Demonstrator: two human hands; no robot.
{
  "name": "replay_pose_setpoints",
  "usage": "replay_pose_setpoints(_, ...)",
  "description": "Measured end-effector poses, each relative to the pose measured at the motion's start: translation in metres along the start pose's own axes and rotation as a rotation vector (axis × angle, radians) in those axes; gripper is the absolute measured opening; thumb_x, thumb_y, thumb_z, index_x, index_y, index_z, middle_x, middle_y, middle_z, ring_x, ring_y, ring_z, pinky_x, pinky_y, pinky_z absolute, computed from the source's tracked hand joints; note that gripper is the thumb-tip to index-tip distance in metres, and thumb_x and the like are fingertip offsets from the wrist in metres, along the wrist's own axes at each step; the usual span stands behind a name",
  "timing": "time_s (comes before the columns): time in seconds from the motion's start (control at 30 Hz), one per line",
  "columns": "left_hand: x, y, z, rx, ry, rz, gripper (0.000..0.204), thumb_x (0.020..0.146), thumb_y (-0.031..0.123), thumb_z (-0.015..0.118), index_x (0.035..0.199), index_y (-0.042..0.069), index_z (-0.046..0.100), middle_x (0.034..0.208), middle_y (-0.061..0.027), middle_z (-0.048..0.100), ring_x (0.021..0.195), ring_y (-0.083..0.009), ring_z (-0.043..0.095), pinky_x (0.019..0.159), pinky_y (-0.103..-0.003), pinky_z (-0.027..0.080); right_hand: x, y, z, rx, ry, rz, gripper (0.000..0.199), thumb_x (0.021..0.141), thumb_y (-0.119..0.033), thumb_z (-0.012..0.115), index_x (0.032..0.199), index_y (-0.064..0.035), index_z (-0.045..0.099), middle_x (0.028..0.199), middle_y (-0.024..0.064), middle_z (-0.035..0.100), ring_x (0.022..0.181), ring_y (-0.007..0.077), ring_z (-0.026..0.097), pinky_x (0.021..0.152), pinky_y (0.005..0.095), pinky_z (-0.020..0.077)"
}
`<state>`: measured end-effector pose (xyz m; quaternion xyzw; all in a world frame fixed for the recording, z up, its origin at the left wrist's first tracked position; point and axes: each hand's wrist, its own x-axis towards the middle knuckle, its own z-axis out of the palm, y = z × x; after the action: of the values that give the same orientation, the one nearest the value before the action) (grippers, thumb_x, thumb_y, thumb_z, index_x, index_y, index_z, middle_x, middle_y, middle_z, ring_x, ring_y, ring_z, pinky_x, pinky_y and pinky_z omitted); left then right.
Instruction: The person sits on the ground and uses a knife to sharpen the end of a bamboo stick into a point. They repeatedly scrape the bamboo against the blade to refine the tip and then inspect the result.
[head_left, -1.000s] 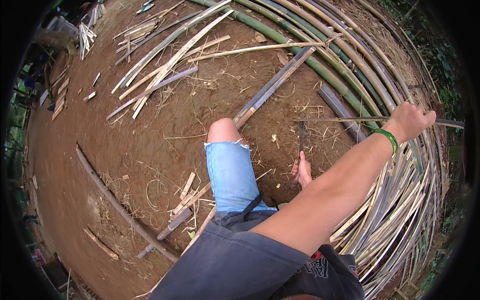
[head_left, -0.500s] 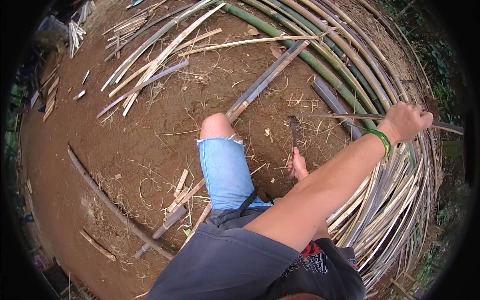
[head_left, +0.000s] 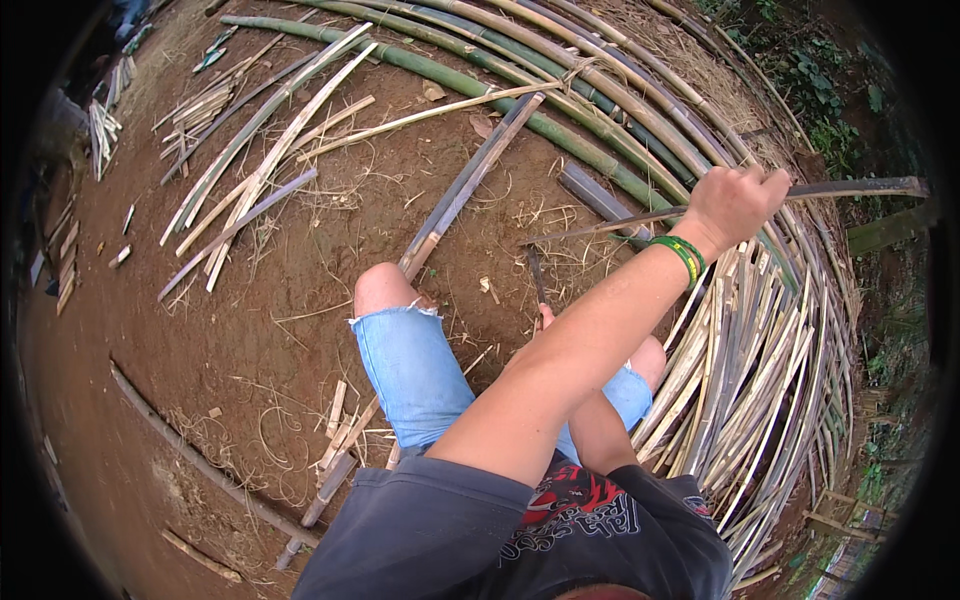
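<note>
My left arm reaches across to the right, and my left hand [head_left: 738, 204], with green bracelets at the wrist, is closed around a long, thin bamboo strip [head_left: 850, 189]. The strip's dark outer end sticks out past the fist, while its thin end points left over the ground. Below that thin end is a narrow-bladed knife [head_left: 536, 274], blade up, its tip close to the strip; whether they touch I cannot tell. My right hand [head_left: 547, 317] grips the knife low down, mostly hidden behind my left forearm.
Green bamboo poles [head_left: 440, 72] curve along the far side. A heap of split strips [head_left: 740, 370] lies right of my legs. Two dark split lengths [head_left: 470, 185] [head_left: 600, 200] rest ahead. More strips [head_left: 270, 160] lie far left, and a long pole [head_left: 190, 452] near left.
The whole view has swung to the right. The strip's outer end now sits higher, tilted upward in my left hand. My left forearm covers more of my right hand.
</note>
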<state>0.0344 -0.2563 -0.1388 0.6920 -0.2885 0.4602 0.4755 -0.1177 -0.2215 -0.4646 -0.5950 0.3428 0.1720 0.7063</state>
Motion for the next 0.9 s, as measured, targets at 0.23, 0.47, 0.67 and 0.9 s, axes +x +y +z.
replay_pose_setpoints(0.23, 0.030, -0.016, -0.023, -0.112, 0.120, -0.075, 0.026, 0.087, 0.022, 0.068, 0.081, 0.007, 0.048, 0.060, -0.0108, 0.059, 0.053, -0.0310, 0.062, 0.043, -0.039, 0.048, 0.077, 0.043, -0.052, -0.059, 0.013, -0.006, 0.050, 0.093, -0.056, 0.056, 0.091, -0.0057, 0.061, 0.059, 0.0033, 0.052, 0.043, 0.0144, 0.044, 0.042, 0.0296, 0.0377)
replay_pose_setpoints(0.47, 0.032, -0.090, -0.087, -0.153, 0.221, -0.142, 0.040, 0.100, 0.040, 0.054, 0.080, 0.007, 0.047, 0.049, -0.0017, 0.045, 0.038, -0.0156, 0.049, 0.035, -0.029, 0.038, 0.045, 0.021, -0.021, -0.103, 0.092, 0.107, 0.059, 0.092, -0.063, 0.051, 0.077, -0.0070, 0.050, 0.053, 0.0017, 0.045, 0.042, 0.0140, 0.044, 0.041, 0.0302, 0.0388)
replay_pose_setpoints(0.67, 0.021, -0.122, -0.150, -0.341, 0.248, -0.356, 0.046, 0.100, 0.051, 0.044, 0.075, 0.012, 0.044, 0.051, 0.0071, 0.036, 0.040, -0.0032, 0.037, 0.034, -0.019, 0.030, -0.010, -0.038, -0.007, 0.018, 0.081, -0.136, 0.057, 0.095, -0.061, 0.049, 0.075, -0.0080, 0.049, 0.053, -0.0011, 0.044, 0.042, 0.0097, 0.042, 0.040, 0.0272, 0.0361)
replay_pose_setpoints(0.9, 0.015, -0.120, -0.191, -0.546, 0.213, -0.493, 0.047, 0.099, 0.054, 0.043, 0.076, 0.012, 0.042, 0.051, 0.0032, 0.035, 0.041, -0.0072, 0.036, 0.037, -0.022, 0.032, -0.069, -0.113, 0.038, -0.004, -0.094, -0.538, 0.053, 0.099, -0.052, 0.048, 0.074, -0.0044, 0.052, 0.054, 0.0008, 0.046, 0.047, 0.0107, 0.044, 0.045, 0.0298, 0.0359)
